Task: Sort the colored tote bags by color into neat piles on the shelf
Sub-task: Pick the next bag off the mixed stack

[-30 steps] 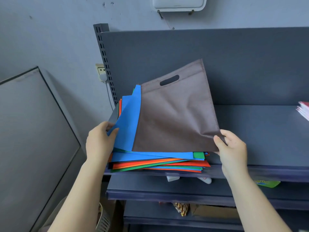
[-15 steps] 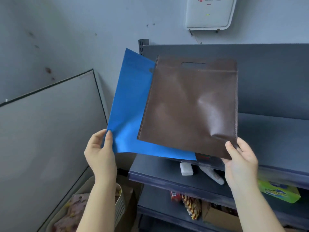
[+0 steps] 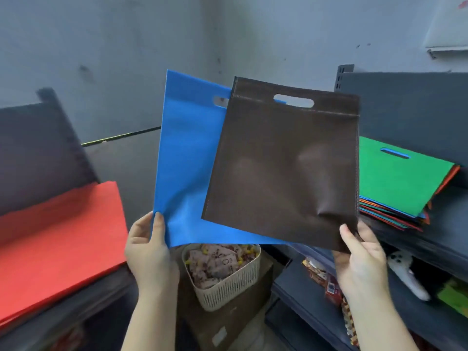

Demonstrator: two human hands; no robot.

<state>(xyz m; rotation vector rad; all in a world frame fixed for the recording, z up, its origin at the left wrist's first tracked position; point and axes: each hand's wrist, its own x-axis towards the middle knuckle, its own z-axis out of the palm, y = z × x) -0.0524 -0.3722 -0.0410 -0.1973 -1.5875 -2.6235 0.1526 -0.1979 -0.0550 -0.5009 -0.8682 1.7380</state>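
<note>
My left hand (image 3: 149, 252) pinches the lower left corner of a blue tote bag (image 3: 187, 168), held upright in the air. My right hand (image 3: 359, 252) pinches the lower right corner of a brown tote bag (image 3: 283, 168), which overlaps the blue one in front. At the right, a mixed pile of tote bags (image 3: 397, 178) with a green one on top lies on a dark shelf (image 3: 425, 239). On the left shelf (image 3: 76, 302) lies a pile of red tote bags (image 3: 58, 236).
A cream plastic basket (image 3: 228, 282) with printed packets stands on a cardboard box (image 3: 228, 323) on the floor between the two shelf units. Lower right shelves hold snack packets (image 3: 326, 282), a white toy (image 3: 405, 269) and a green box (image 3: 455, 295). A grey wall stands behind.
I lifted the blue and brown bags off the mixed pile and turned left with them. The red pile on the left shelf has come into view; the mixed pile now lies at the right.
</note>
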